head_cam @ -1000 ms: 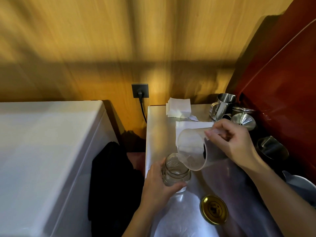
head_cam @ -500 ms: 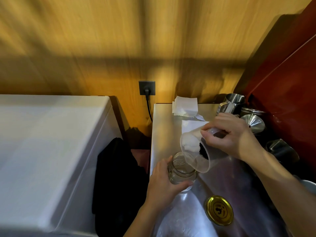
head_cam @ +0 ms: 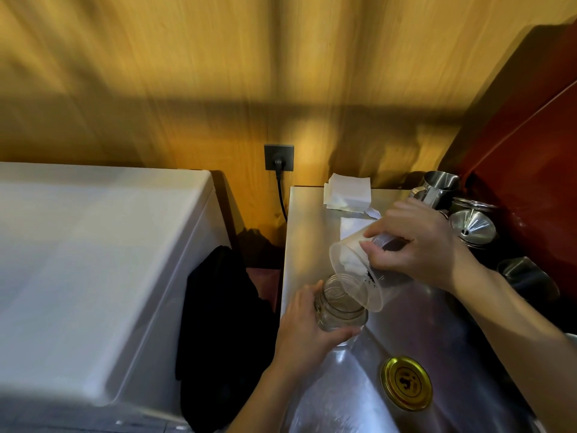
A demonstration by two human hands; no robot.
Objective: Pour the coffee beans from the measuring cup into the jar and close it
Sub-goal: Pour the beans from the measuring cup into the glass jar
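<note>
A clear glass jar stands open on the steel counter, and my left hand wraps around its near side. My right hand grips a translucent plastic measuring cup, tipped steeply with its mouth over the jar's rim. Dark coffee beans are sliding down inside the cup toward the mouth. The jar's gold lid lies flat on the counter to the right of the jar, in front of it.
White paper napkins lie at the back of the counter. Steel pitchers and a funnel crowd the right side by a red panel. A white appliance stands left, with black cloth in the gap.
My right hand has tipped the measuring cup further down over the jar, and the beans have slid closer to its mouth. My left hand keeps its hold on the jar.
</note>
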